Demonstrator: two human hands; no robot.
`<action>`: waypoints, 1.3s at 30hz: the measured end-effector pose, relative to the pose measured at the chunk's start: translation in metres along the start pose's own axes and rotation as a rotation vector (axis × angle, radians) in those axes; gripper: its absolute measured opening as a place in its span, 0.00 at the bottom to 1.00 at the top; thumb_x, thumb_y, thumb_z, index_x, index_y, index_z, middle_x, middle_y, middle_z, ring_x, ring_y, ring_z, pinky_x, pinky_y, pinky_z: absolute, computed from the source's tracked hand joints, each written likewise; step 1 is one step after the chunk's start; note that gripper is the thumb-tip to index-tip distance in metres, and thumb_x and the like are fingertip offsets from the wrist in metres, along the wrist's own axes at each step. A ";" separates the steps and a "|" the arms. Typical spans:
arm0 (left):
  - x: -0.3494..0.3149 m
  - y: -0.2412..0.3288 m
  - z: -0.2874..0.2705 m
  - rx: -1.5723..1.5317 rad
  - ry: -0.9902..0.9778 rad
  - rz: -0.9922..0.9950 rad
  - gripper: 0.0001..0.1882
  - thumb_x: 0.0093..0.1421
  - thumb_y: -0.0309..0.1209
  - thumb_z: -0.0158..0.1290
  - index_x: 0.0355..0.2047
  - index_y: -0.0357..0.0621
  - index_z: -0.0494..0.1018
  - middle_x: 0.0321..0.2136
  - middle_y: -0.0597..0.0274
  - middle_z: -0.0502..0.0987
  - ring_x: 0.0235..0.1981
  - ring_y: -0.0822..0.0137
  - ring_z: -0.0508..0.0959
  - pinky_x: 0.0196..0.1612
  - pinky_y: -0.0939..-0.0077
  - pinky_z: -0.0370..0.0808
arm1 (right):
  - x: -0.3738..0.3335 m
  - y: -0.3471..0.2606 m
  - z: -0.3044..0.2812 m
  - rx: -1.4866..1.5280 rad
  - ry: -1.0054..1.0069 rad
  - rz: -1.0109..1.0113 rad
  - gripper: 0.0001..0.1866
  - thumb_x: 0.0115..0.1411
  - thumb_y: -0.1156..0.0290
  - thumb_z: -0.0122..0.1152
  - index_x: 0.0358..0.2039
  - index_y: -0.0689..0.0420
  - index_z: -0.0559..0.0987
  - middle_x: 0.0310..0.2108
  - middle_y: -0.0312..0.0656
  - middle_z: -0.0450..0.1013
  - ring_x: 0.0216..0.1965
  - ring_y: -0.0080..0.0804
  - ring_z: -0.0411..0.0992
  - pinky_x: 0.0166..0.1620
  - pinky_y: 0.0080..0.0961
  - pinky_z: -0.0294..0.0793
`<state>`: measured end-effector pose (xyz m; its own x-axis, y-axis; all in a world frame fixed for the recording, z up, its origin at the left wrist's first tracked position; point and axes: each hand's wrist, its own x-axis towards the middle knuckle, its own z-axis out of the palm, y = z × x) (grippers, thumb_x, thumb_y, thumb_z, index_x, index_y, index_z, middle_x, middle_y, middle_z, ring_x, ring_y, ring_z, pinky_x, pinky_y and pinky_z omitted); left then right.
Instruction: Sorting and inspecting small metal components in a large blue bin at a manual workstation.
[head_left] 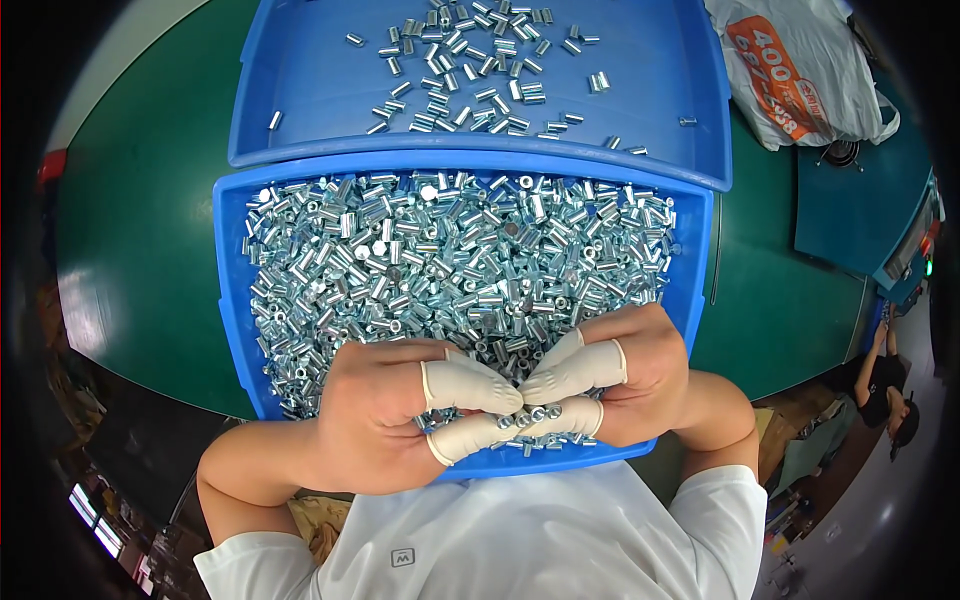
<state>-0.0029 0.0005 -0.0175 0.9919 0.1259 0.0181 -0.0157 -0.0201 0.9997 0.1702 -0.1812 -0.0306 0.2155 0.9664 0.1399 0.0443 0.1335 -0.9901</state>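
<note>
Fingertips meet low in the centre of the frame: white rubber finger cots (470, 385) cover the thumbs and forefingers of both hands, and all four tips press together around a short row of small silver threaded sleeves (528, 417). Left hand (375, 415) comes in from the lower left, thumb and forefinger closed into a pinch on that little row, its other fingers curled under and out of sight. Right hand (635, 375) mirrors it from the lower right, thumb and forefinger pinching the same row from the other end, knuckles up. Those pinched pieces sit right at the near rim of the front blue tray (232, 300), just above its lower edge.

Filling that tray is a thick heap of shiny zinc-plated sleeves (450, 255), piled edge to edge across the middle of the picture. Behind it, at the top of the frame, a second blue tray (300, 90) touches or overlaps the first one's far rim and carries only a thin scatter of sleeves (470, 65) near its upper centre. Both trays rest on a dark green table (140, 250). Upper right, a white plastic bag (800, 65) with an orange patch lies on the table. Far right edge, another person (885, 385) in dark clothes bends over, well apart from the trays.
</note>
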 end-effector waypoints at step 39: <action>0.003 -0.002 -0.001 0.118 0.010 0.073 0.10 0.54 0.23 0.69 0.37 0.41 0.82 0.32 0.54 0.85 0.32 0.62 0.85 0.35 0.74 0.81 | 0.001 0.000 0.002 -0.081 -0.003 -0.040 0.14 0.51 0.77 0.79 0.38 0.60 0.86 0.30 0.47 0.82 0.29 0.32 0.83 0.29 0.22 0.79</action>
<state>-0.0004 0.0014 -0.0192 0.9874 0.1294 0.0910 -0.0718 -0.1461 0.9867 0.1688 -0.1801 -0.0306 0.2088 0.9613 0.1796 0.1313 0.1544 -0.9792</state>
